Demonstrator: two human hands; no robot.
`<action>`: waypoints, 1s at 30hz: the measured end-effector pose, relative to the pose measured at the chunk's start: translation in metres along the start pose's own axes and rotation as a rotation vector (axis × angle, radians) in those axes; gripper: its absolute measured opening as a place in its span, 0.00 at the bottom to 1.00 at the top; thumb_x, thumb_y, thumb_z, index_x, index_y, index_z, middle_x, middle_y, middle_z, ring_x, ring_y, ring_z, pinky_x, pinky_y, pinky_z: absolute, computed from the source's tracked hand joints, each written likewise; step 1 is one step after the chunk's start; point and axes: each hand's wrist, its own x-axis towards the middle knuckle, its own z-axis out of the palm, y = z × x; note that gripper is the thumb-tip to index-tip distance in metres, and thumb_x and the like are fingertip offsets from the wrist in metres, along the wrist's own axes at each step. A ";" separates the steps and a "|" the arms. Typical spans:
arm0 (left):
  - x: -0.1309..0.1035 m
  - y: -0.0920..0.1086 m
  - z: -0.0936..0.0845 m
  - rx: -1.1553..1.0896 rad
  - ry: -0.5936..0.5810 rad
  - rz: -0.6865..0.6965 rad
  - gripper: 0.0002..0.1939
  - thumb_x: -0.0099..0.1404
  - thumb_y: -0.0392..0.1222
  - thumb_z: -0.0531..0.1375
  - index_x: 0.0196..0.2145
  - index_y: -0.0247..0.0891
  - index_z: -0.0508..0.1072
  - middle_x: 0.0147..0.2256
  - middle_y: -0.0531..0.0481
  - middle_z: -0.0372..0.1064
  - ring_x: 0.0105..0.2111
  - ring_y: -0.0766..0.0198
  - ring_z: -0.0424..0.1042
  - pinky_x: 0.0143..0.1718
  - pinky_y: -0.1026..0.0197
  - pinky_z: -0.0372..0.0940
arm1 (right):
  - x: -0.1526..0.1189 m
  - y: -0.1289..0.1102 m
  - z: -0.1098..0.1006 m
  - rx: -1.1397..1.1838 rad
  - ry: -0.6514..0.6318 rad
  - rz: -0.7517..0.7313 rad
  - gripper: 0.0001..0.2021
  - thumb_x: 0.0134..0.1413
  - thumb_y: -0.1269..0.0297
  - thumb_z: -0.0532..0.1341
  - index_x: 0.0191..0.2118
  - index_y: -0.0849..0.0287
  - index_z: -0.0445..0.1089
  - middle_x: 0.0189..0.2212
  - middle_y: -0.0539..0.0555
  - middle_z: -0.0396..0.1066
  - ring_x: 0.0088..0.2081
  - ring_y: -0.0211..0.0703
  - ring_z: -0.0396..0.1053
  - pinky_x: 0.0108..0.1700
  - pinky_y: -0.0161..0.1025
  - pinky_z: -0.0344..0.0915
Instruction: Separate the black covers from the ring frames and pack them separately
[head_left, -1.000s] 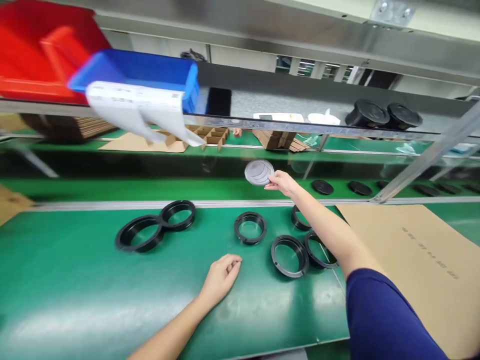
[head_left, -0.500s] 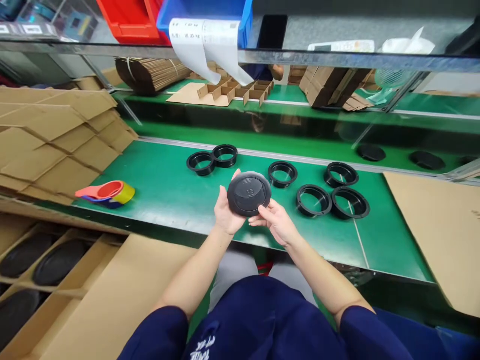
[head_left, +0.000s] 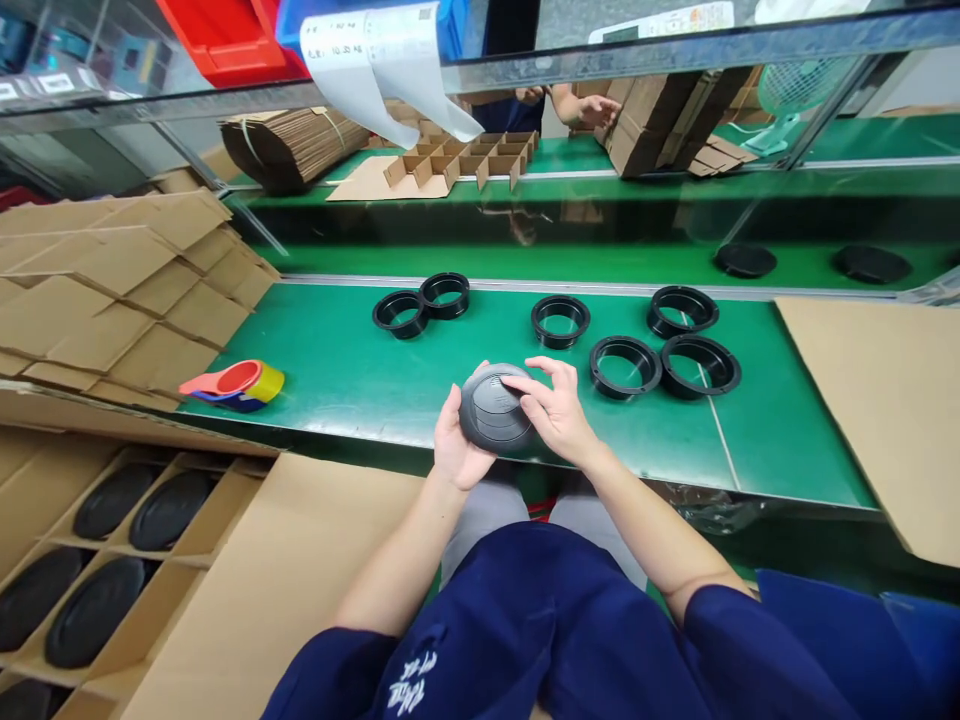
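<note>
My left hand (head_left: 460,450) is wrapped round the left side of a round black plastic cover (head_left: 491,425), holding it tilted above the front edge of the green worktable. Curved lines and a small mark show on the cover's upper face. My right hand (head_left: 559,410) has its fingers apart, with the index fingertip touching that face near the mark. Behind the hands, several black flanged rings stand on the table, among them a single ring (head_left: 560,322), a left pair (head_left: 400,315) and a right-hand group (head_left: 700,367).
At the left lies a red, yellow and blue tape dispenser (head_left: 238,384), near stacked cardboard dividers (head_left: 112,290). A divided carton (head_left: 187,590) with black discs stands lower left. Flat cardboard (head_left: 885,400) lies right. A shelf rail (head_left: 525,70) crosses above; another person's hand (head_left: 598,110) is beyond.
My right hand has moved from the cover's lower right edge up onto its face. The cover has tilted and come slightly nearer. Another person's hand has appeared at the back.
</note>
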 end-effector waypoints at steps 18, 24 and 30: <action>0.028 -0.007 0.007 -0.028 0.033 -0.153 0.31 0.73 0.60 0.52 0.66 0.41 0.64 0.55 0.39 0.73 0.56 0.45 0.72 0.60 0.35 0.63 | 0.009 0.017 -0.013 0.197 -0.045 0.185 0.31 0.75 0.52 0.34 0.61 0.46 0.72 0.53 0.56 0.71 0.64 0.51 0.60 0.68 0.54 0.58; 0.043 -0.007 0.006 -0.073 0.150 -0.185 0.28 0.74 0.58 0.51 0.60 0.35 0.70 0.51 0.39 0.76 0.55 0.49 0.74 0.61 0.44 0.66 | 0.004 0.027 -0.006 0.006 -0.167 0.017 0.31 0.72 0.41 0.40 0.70 0.46 0.60 0.69 0.57 0.54 0.71 0.57 0.47 0.71 0.60 0.49; 0.065 -0.007 0.021 0.043 0.113 -0.216 0.27 0.74 0.57 0.51 0.55 0.32 0.73 0.51 0.39 0.76 0.56 0.50 0.73 0.62 0.48 0.65 | 0.027 0.036 -0.014 -0.195 -0.341 -0.106 0.53 0.51 0.32 0.65 0.75 0.54 0.47 0.74 0.67 0.37 0.74 0.70 0.33 0.70 0.70 0.43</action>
